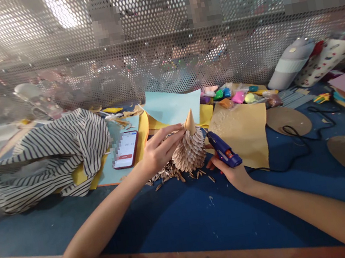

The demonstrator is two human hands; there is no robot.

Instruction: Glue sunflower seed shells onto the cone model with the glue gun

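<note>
A cone point(189, 152) covered in overlapping rows of pale seed shells stands upright on the blue table, its tan tip point(190, 123) bare. My left hand point(161, 148) reaches to the cone's upper left side, fingertips together against it near the top row; whether a shell is between them is too small to tell. In my right hand point(228, 171) is a dark blue hot glue gun point(225, 151), its nozzle pointing up and left beside the cone's right side. Loose shells point(170, 172) lie scattered around the cone's base.
A phone point(125, 150) and a striped cloth point(47, 160) lie to the left. Behind are blue paper point(173, 106) and colourful clay packets point(236, 95). A black cord point(286, 169) runs rightward past cardboard discs point(287, 121). A perforated metal screen point(149, 71) closes off the back.
</note>
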